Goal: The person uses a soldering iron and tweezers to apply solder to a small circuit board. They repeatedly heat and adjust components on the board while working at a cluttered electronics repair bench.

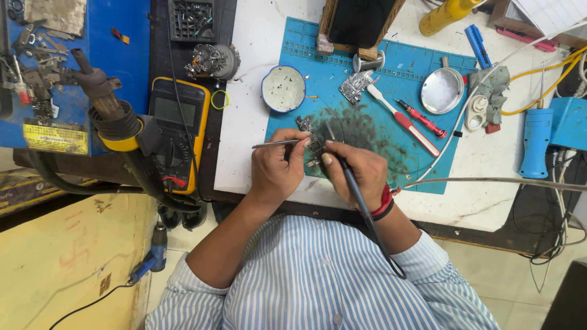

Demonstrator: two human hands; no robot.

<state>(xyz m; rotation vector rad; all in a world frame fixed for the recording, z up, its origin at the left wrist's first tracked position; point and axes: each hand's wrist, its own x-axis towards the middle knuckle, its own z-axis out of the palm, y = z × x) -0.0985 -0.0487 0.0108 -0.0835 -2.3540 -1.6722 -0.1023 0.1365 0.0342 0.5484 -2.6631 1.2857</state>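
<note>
while both hands sit close together over the blue work mat (293, 49), the left hand (278, 168) has its fingers pinched together on thin metal tweezers (275, 144), which lie roughly level with the free end sticking out to the left. the right hand (354, 171) has its fingers clamped around a dark soldering iron (351, 180), held like a pen, tip pointing up toward the small circuit board (312, 139); its dark cord runs back down over the striped shirt. the board lies on the dirty, darkened patch of the mat near its front edge, between the two hands' fingertips, tweezer tip and iron tip both at it; exact contact too small to tell. a red band sits on the right wrist. further up the mat: a round tin (283, 88), another small circuit board (353, 87), a white toothbrush (400, 119), a red screwdriver (422, 118), a round metal lid (441, 91). left of the white table (244, 122) a yellow multimeter (177, 128) and a hot air nozzle (107, 101). right, a blue tool handle (536, 143).
</note>
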